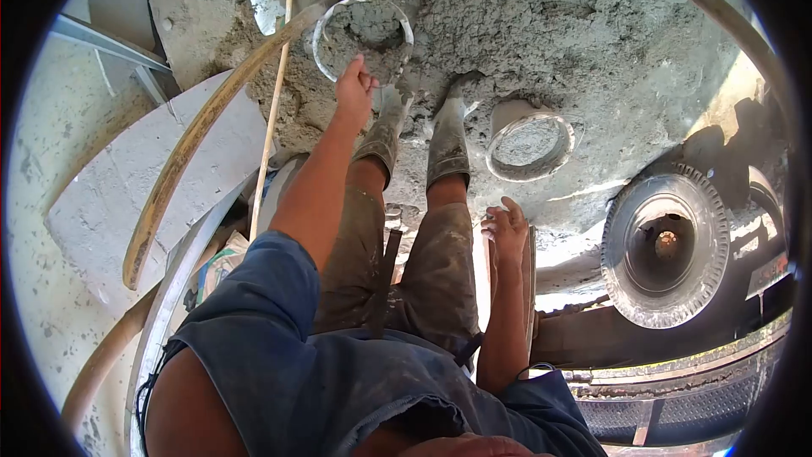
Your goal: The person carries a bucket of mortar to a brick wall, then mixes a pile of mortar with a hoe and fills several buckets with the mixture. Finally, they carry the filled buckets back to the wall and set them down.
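Note:
My left hand [355,90] is at the near edge of a bucket [409,32] with a pale, smeared rim. Its fingers are curled closed; whatever they pinch is too small to make out. Grey wet mix shows inside this bucket, which stands in the mortar ahead of my left boot [385,127]. To the right of my right boot [448,135] stands a second bucket [497,156], its rim caked and its inside grey. My right hand [506,233] hangs in the air nearer to me than that bucket, fingers apart and partly bent, holding nothing.
Wet grey mortar [507,34] covers the ground ahead. On the left are a curved wooden handle [199,131], a thin pole [277,106], a flat blade [266,7] and a pale board [110,195]. A tyred wheel [617,262] of a machine stands at right. Another curved bar [719,0] crosses the upper right.

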Available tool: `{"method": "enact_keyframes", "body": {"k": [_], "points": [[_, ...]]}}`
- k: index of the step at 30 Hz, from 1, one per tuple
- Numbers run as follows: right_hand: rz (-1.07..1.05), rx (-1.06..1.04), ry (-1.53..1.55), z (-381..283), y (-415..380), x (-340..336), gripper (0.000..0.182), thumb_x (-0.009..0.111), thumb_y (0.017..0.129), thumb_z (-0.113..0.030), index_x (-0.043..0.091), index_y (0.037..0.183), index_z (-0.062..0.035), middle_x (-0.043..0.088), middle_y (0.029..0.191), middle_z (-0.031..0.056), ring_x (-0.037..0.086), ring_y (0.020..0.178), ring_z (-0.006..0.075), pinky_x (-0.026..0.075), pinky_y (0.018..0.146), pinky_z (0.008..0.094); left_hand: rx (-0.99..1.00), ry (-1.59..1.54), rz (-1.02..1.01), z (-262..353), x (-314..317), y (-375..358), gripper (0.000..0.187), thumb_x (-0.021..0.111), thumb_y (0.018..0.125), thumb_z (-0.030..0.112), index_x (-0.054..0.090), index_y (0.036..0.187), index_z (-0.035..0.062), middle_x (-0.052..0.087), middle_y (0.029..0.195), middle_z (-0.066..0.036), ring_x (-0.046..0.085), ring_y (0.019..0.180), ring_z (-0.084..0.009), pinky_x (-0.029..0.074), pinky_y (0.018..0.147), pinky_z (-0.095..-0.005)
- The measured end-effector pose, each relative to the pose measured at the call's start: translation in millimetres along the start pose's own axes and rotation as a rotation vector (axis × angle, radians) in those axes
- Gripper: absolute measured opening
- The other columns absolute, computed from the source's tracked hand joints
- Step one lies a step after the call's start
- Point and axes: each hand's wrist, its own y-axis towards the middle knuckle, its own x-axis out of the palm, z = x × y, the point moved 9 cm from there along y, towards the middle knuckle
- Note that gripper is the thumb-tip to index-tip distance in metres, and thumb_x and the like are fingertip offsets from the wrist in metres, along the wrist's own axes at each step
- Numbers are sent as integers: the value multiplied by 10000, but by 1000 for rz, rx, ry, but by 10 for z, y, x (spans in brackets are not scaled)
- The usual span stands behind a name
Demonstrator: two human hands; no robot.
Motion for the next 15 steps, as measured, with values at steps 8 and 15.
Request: {"method": "enact_keyframes", "body": {"k": [8,15], "points": [[-110,-111,27,-393,182,185,420,541,868,-138,413,1253,-28,611,911,104,580,620,129,477,535,251,82,24,-74,175,259,44,407,348,958,338,343,608,130,301,528,-2,304,524,-171,358,586,-317],[-2,-13,-90,-163,302,-211,399,545,839,-106,459,1214,-1,619,858,125,596,610,153,467,498,248,-1,149,5,48,115,-125,425,280,980,317,326,602,129,279,521,1,271,513,-155,345,621,-310]]}}
